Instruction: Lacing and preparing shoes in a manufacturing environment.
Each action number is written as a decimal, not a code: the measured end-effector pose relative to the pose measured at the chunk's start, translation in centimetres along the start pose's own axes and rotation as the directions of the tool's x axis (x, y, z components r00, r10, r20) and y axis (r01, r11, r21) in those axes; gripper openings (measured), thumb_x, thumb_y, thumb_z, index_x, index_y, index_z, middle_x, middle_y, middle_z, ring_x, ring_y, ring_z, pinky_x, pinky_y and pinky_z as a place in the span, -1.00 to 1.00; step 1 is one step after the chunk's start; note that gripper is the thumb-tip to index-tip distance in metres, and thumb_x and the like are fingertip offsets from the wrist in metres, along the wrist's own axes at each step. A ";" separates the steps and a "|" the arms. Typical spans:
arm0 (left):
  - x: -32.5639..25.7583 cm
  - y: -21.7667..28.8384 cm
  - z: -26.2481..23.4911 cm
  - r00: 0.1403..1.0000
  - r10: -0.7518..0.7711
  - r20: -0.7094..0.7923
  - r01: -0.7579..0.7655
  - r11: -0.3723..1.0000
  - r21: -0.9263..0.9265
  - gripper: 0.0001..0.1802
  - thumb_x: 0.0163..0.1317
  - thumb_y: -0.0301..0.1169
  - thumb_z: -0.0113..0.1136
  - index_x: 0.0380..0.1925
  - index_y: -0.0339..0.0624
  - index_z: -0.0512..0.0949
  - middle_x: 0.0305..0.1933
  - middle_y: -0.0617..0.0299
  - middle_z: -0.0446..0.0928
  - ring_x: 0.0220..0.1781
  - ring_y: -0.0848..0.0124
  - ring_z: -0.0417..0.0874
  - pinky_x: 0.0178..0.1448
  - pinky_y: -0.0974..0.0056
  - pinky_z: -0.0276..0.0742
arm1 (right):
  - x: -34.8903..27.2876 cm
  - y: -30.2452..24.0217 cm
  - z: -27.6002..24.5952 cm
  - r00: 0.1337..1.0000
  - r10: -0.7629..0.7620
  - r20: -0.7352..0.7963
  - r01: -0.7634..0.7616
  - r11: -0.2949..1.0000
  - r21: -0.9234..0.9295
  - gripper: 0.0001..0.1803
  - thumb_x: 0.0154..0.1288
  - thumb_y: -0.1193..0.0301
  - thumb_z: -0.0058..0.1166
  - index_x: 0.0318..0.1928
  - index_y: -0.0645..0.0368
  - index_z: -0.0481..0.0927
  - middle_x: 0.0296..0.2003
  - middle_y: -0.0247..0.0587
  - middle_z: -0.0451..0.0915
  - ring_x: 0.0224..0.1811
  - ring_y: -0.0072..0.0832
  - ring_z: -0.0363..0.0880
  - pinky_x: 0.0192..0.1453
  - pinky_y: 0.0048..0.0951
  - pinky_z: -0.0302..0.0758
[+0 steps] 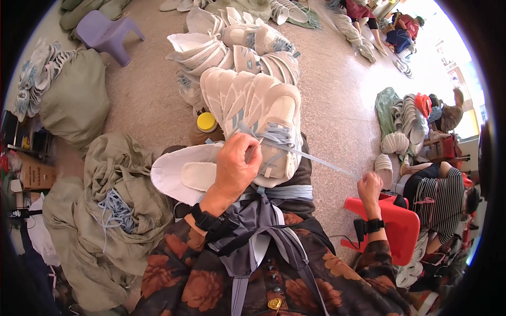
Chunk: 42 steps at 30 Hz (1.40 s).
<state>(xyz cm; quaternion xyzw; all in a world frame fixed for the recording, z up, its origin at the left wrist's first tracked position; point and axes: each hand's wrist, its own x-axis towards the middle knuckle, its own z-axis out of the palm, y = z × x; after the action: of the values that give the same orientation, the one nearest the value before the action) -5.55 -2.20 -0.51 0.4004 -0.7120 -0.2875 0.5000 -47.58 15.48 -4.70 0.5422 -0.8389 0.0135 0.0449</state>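
Leftmost, pale shoe uppers (37, 79) sit against a bulging olive sack (74, 100), with a purple stool (108, 32) beyond it. Nearer the person, rumpled olive cloth (68, 216) spreads over the floor, a tangle of blue laces (117, 210) lying on it. Next comes a yellow-capped container (206, 122), and below it a white shoe-shaped piece (182, 160), partly covered by the person's left wrist. The left hand (240, 160) is curled, thumb and forefinger pressed together beside the lacing; whether something is pinched between them cannot be told. Just right of it, the foremost cream shoe upper (284, 100) rests at the person's lap, toe pointing away, at the near end of a row of overlapping uppers (219, 87). From its eyelets a pale-blue lace (327, 164) runs straight out to the right hand (370, 185), whose closed fingers pinch its far part, well apart from the upper. Below that hand stands a red stool (398, 226); farther right, a person in a striped top (437, 197) bends forward near more shoe uppers (412, 121).
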 end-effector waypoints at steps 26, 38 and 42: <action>7.6 2.6 -4.6 0.599 -0.318 0.735 0.463 0.886 0.007 -0.93 0.30 -0.46 0.26 -0.35 -0.21 0.64 -0.38 0.33 0.54 -0.34 0.52 0.51 -0.23 0.32 0.43 | 4.2 -23.4 -6.2 0.920 -0.386 -0.071 0.211 0.334 0.919 -0.89 0.23 0.51 0.25 -0.30 0.25 0.57 -0.32 -0.26 0.53 -0.28 -0.49 0.54 -0.18 -0.45 0.49; 3.1 -0.7 -1.9 0.842 -0.233 0.487 0.396 0.879 -0.264 -0.70 0.15 -0.35 0.48 -0.49 -0.17 0.49 -0.07 0.28 0.43 0.04 0.41 0.44 0.25 0.28 0.28 | 4.0 -13.3 -11.0 0.828 -0.504 0.247 -0.184 0.172 0.968 -0.89 0.22 0.57 0.16 -0.42 0.24 0.49 -0.31 -0.38 0.52 -0.25 -0.63 0.45 -0.12 -0.55 0.41; 2.7 0.4 -1.6 0.878 -0.098 0.469 0.144 0.988 -0.063 -0.69 0.07 -0.39 0.50 -0.35 -0.17 0.50 -0.03 0.20 0.42 0.11 0.27 0.45 0.28 0.22 0.30 | 2.6 -10.9 -10.4 0.830 -0.470 0.300 -0.329 0.021 0.944 -0.89 0.21 0.52 0.15 -0.43 0.18 0.50 -0.30 -0.33 0.53 -0.24 -0.59 0.46 -0.09 -0.52 0.41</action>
<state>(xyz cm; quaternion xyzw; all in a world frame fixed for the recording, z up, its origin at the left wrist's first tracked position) -4.64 -4.29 1.61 0.3391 -0.7698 -0.4394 0.3150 -38.10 9.38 5.63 0.4353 -0.5234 0.4363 -0.5883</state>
